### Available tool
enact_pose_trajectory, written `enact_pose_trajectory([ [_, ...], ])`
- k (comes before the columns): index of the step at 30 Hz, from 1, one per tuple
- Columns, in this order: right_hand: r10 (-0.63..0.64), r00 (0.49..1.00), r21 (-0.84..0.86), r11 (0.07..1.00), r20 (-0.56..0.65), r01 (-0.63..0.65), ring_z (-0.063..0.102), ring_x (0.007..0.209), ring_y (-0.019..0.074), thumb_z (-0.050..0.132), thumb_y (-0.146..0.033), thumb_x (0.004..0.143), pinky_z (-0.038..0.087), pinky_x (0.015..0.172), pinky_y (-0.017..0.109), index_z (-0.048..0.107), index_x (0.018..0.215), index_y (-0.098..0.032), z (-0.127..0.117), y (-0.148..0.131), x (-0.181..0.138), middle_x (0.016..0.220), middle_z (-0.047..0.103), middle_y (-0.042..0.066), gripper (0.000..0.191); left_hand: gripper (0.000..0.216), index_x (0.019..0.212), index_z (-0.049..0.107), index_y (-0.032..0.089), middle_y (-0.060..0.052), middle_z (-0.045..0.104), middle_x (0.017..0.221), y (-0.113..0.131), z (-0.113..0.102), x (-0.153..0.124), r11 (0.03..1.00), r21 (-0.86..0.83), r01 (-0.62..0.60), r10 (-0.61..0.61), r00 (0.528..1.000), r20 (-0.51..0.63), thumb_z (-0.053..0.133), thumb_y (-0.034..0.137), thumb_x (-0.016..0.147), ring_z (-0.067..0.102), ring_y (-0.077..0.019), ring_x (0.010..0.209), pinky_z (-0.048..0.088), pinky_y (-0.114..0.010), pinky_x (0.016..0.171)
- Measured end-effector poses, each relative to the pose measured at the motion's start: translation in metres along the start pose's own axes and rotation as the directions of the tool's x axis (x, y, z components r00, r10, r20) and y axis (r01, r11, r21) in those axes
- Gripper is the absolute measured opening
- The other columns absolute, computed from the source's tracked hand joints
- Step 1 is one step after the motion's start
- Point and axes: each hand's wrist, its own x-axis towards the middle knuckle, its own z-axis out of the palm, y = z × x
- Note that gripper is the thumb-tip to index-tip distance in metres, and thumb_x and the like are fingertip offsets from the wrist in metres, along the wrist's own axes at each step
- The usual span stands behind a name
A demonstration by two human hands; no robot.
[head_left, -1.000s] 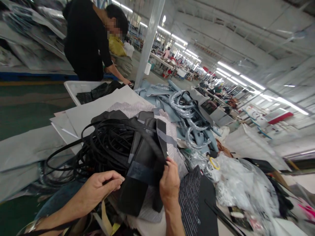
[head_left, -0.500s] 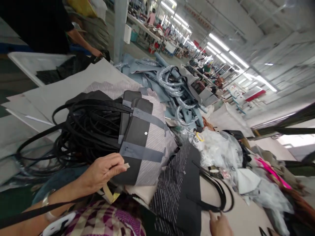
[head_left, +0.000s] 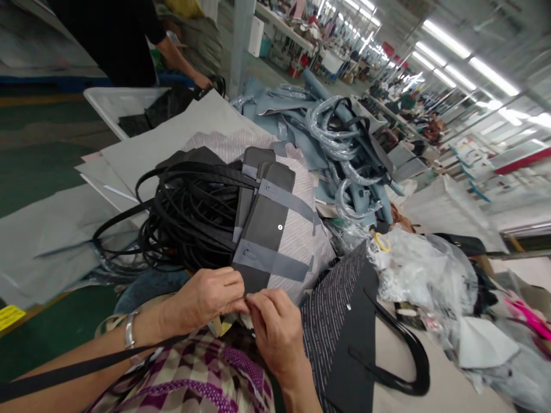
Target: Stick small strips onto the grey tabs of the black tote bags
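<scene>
My left hand (head_left: pixel 206 298) and my right hand (head_left: pixel 273 327) meet at the near edge of a stack of dark grey bag panels (head_left: pixel 269 221) with lighter grey straps. Both hands are closed in a pinch, fingertips touching each other; what they pinch is too small to make out. A tangle of black bag handles (head_left: pixel 189 215) lies on the pile just left of the panels. A black striped bag (head_left: pixel 344 327) with a black handle lies right of my right hand.
Blue-grey bag parts and wrapped handles (head_left: pixel 340 149) are heaped behind. Crumpled clear plastic bags (head_left: pixel 422 275) lie at the right. Grey sheets (head_left: pixel 172 137) lie at the left. A person in black (head_left: pixel 124 34) reaches toward a white bin (head_left: pixel 107 103).
My right hand left the panel's top edge, dropped low at the right, then came back to meet my left hand at the panels' near edge. The view swung down and left.
</scene>
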Motion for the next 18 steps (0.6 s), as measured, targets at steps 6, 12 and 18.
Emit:
enact_pose_trajectory([
  [6, -0.02, 1.0, -0.022, 1.0, -0.004, 0.02, 0.062, 0.075, 0.0165, 0.047, -0.01, 0.1, 0.05, 0.067, 0.027, 0.061, 0.096, -0.019, 0.02, 0.017, 0.008, 0.081, 0.066, 0.004, 0.017, 0.034, 0.087, 0.063, 0.019, 0.001, 0.066, 0.075, -0.004, 0.009, 0.0, 0.949, -0.195, 0.249, -0.255, 0.967, -0.004, 0.04, 0.032, 0.109, 0.061, -0.0122, 0.067, 0.041, -0.023, 0.065],
  [12, 0.467, 0.875, 0.29, 0.861, -0.125, -0.418, 0.064, 0.066, 0.0152, 0.052, -0.034, 0.098, 0.053, 0.067, 0.028, 0.068, 0.085, -0.017, 0.034, 0.087, 0.041, 0.07, 0.067, 0.003, 0.026, 0.027, 0.081, 0.064, 0.019, 0.002, 0.064, 0.069, -0.007, 0.018, 0.007, 0.869, -0.336, 0.362, -0.411, 0.908, -0.083, 0.049, 0.029, 0.102, 0.056, -0.0112, 0.06, 0.04, -0.023, 0.061],
  [18, 0.719, 0.69, 0.544, 0.546, 0.085, -0.637, 0.065, 0.064, 0.0166, 0.065, -0.059, 0.078, 0.056, 0.06, 0.029, 0.074, 0.092, -0.015, 0.041, 0.149, 0.081, 0.072, 0.071, 0.004, 0.046, 0.027, 0.079, 0.066, 0.02, 0.003, 0.067, 0.07, -0.027, 0.021, 0.003, 0.686, -0.383, 0.618, -0.672, 0.74, -0.009, 0.053, 0.037, 0.096, 0.06, -0.0125, 0.063, 0.042, -0.021, 0.06],
])
